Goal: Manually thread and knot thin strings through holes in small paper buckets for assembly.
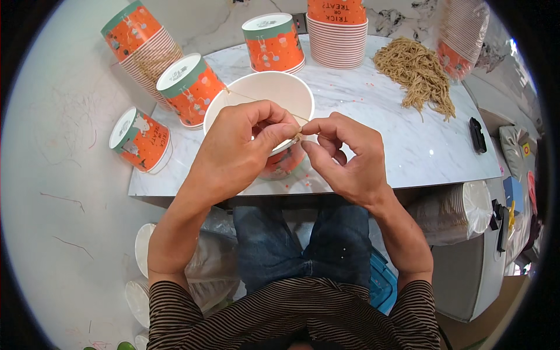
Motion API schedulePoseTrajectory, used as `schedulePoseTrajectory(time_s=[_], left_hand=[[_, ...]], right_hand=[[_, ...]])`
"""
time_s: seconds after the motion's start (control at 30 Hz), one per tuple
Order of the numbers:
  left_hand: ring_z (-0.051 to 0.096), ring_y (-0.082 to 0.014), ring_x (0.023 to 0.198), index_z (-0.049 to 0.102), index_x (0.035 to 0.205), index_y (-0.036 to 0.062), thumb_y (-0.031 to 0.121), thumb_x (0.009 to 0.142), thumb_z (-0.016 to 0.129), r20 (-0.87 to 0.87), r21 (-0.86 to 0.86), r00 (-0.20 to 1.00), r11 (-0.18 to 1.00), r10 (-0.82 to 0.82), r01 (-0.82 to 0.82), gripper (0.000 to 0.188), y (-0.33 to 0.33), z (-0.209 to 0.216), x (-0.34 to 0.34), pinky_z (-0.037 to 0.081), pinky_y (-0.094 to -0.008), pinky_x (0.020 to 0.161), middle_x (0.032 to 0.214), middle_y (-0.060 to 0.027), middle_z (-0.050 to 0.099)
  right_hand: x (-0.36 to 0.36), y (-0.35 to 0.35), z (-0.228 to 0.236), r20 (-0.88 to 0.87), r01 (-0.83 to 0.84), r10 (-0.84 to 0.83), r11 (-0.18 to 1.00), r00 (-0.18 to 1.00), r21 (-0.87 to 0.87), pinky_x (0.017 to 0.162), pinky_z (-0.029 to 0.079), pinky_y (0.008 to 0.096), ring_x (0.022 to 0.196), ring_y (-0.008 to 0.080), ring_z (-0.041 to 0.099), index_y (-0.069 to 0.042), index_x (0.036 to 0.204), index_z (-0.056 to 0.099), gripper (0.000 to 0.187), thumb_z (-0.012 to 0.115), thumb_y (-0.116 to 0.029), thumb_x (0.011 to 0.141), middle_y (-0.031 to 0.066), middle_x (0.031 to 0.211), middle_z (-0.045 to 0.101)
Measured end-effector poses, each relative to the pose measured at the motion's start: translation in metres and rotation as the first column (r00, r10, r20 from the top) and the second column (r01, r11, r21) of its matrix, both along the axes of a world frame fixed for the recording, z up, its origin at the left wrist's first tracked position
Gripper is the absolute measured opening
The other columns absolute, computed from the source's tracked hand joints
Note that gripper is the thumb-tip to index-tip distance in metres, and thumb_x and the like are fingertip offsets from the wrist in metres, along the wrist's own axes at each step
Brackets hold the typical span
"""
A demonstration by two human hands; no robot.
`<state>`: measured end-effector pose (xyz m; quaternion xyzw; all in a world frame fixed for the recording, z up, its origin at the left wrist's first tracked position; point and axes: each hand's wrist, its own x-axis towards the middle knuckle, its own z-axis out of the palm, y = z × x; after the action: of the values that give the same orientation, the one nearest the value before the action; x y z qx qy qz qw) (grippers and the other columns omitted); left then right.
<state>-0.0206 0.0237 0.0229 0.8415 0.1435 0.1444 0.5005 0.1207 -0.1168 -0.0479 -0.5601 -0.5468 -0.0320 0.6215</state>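
A paper bucket (261, 87), white inside with an orange and green printed outside, stands tilted toward me at the table's front. Thin tan twine (265, 100) runs across its mouth from the far left rim to the near right rim. My left hand (245, 137) reaches over the bucket, thumb and forefinger pinching the twine at that rim. Close beside it, my right hand (350, 154) has thumb and forefinger together on the twine at the same spot. Fingers partly hide the twine's end and any knot there.
Upside-down finished-looking buckets (189, 87) stand at the left, near a leaning stack (140, 44). Another bucket stack (337, 41) is at the back. A heap of tan twine (417, 76) and a black object (478, 135) lie right. Wrapped white stacks (458, 210) sit below the table.
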Motion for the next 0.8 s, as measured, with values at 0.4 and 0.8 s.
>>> schedulePoseTrajectory(time_s=[0.4,0.8], left_hand=[[0.064,-0.0074,0.081,0.073,0.098,-0.0032,0.012,0.098,0.069,0.028,0.149,0.995,0.984,0.098,-0.101,0.016,-0.014,0.002,0.002,0.053,-0.0245,0.076,0.086,-0.0025,0.073],[0.063,-0.0068,0.084,0.073,0.104,-0.0012,0.007,0.091,0.074,0.079,0.231,0.997,0.973,0.0,-0.018,0.016,-0.005,-0.001,0.003,0.05,-0.0234,0.077,0.09,0.0004,0.072]], right_hand=[[-0.006,-0.002,-0.003,0.349,0.284,-0.302,0.953,0.887,0.102,0.049,0.046,0.0321,0.054,0.0175,0.061,-0.008,0.094,0.075,0.018,0.082,-0.008,0.078,0.0034,0.066,0.062],[-0.005,-0.004,-0.006,0.084,0.179,-0.182,0.983,0.98,0.044,0.051,0.042,0.0222,0.057,0.0063,0.056,0.0,0.092,0.075,0.008,0.076,0.004,0.084,0.0026,0.071,0.065]])
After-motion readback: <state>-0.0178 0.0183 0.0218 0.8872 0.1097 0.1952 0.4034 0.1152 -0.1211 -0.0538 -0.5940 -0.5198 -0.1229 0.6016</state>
